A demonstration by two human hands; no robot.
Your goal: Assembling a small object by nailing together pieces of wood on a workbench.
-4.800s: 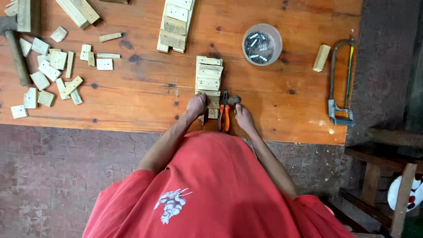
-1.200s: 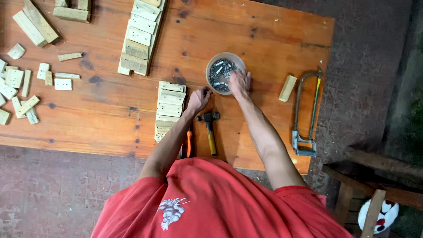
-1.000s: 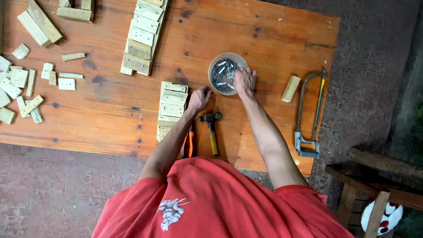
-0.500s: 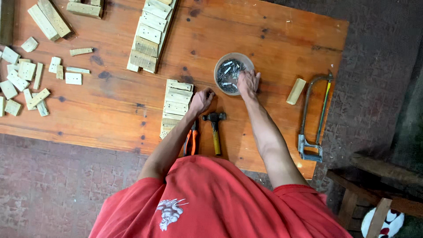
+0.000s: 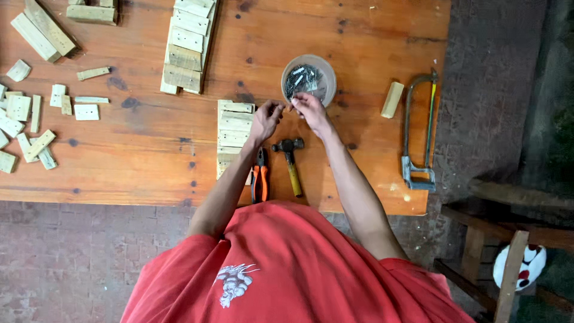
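From my remote seat, looking straight down over the red shirt (image 5: 287, 269) onto the orange wooden table (image 5: 137, 161). My left hand (image 5: 265, 119) sits at the right edge of the slat panel (image 5: 234, 134), a stack of short pale boards laid side by side, fingers drawn together at the tips; whether they pinch anything I cannot tell, it is too small. My right hand (image 5: 311, 110) lies just beside it, at the near rim of the round bowl (image 5: 309, 79), fingers curled narrow toward the left hand, fingertips of both hands almost meeting. Again, cannot tell if something is held between them. The bowl holds a heap of small grey metal pieces, likely nails. Below the hands, between my forearms: the hammer (image 5: 290, 164), dark head toward the bowl, yellowish handle pointing at me, and just left of it the pliers (image 5: 260, 179) with orange grips, lying partly against the slat panel. Off to the right, well apart, a hacksaw (image 5: 418, 131) lies along the table edge, with a single pale wood block (image 5: 392, 99) between it and the bowl. A second, longer slat panel (image 5: 188, 45) lies farther up the table. Scattered wood offcuts (image 5: 36, 119) cover the far left.
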